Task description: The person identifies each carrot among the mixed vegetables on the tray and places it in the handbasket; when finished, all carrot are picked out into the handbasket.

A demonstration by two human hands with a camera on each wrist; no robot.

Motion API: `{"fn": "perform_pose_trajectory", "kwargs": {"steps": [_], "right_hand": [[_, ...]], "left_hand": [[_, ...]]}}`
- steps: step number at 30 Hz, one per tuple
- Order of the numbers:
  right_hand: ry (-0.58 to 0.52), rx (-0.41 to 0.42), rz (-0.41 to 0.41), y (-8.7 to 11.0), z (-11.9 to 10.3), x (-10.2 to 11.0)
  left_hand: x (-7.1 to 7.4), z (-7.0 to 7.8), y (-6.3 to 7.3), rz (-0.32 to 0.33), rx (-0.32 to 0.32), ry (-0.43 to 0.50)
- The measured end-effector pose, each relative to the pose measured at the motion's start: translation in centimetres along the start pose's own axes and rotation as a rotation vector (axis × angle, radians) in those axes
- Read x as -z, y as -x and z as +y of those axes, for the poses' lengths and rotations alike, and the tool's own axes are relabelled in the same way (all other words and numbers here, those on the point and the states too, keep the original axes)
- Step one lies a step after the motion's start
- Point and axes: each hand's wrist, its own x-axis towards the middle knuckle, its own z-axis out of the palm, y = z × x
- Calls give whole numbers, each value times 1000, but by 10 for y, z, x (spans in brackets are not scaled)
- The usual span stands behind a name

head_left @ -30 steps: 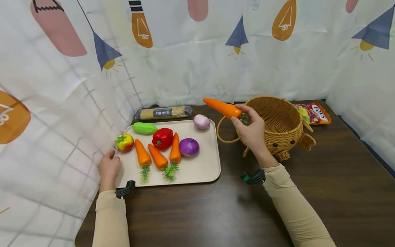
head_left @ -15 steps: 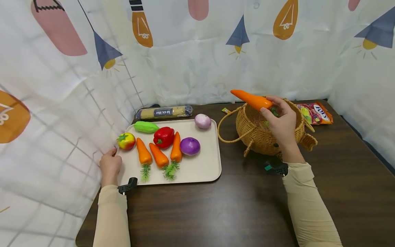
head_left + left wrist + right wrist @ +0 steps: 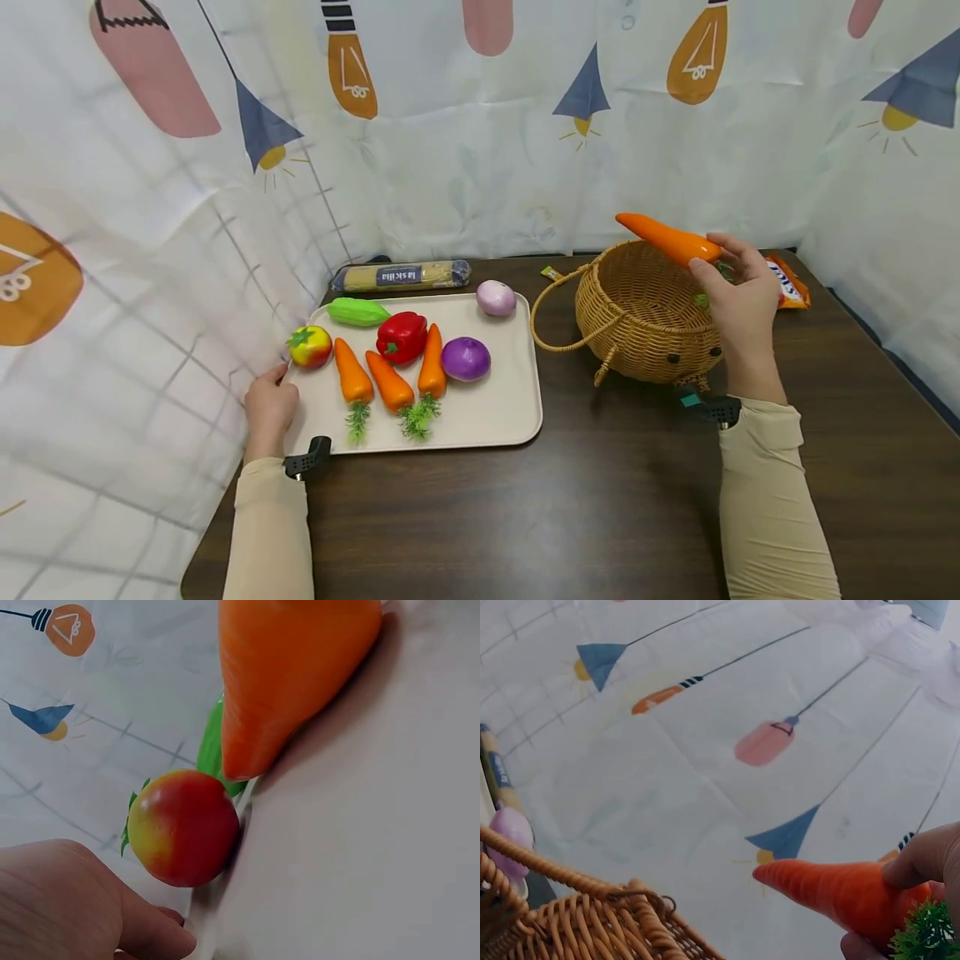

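My right hand [image 3: 742, 304] grips a toy carrot [image 3: 663, 237] by its thick end, above the right part of a wicker basket [image 3: 630, 329]. The carrot's tip points left, and its green top [image 3: 930, 930] shows below the fingers in the right wrist view. At the left rim of a beige tray [image 3: 498, 417], my left hand [image 3: 270, 408] holds the edge between thumb and fingers. Close by sits a red-and-yellow fruit [image 3: 186, 829] with green leaves. Three more carrots [image 3: 390, 383], a red bell pepper [image 3: 402, 337] and a purple round vegetable [image 3: 467, 359] lie on the tray.
A light purple onion [image 3: 496, 297] and a green vegetable [image 3: 358, 312] lie at the tray's far side. Behind it is a pasta pack [image 3: 401, 275]. The basket's handle [image 3: 534, 321] hangs left; a small packet [image 3: 551, 273] and a candy bag [image 3: 791, 283] lie near the basket.
My right hand has carried the carrot rightward, from the basket's left side across to above its right side. My left hand has stayed at the tray's edge.
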Motion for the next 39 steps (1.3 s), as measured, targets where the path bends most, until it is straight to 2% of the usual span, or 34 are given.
{"fn": "perform_pose_trajectory", "kwargs": {"steps": [5, 10, 15, 25, 31, 35, 39], "right_hand": [[-28, -25, -3, -3, 3, 6], [-56, -33, 18, -4, 5, 12], [-61, -41, 48, -7, 7, 19], [-37, -148, 70, -11, 4, 27], [30, -192, 66, -10, 6, 32], [86, -195, 19, -10, 6, 29], [227, -190, -38, -8, 7, 26]], "left_hand": [[3, -1, 2, -42, -21, -21], [5, 0, 3, -51, -34, -17], [7, 0, 5, -73, -14, 9], [7, 1, 5, -69, -21, 27], [5, 0, 6, -67, -7, 45], [5, 1, 7, -41, -13, 50], [6, 2, 8, -31, -3, 69]]}}
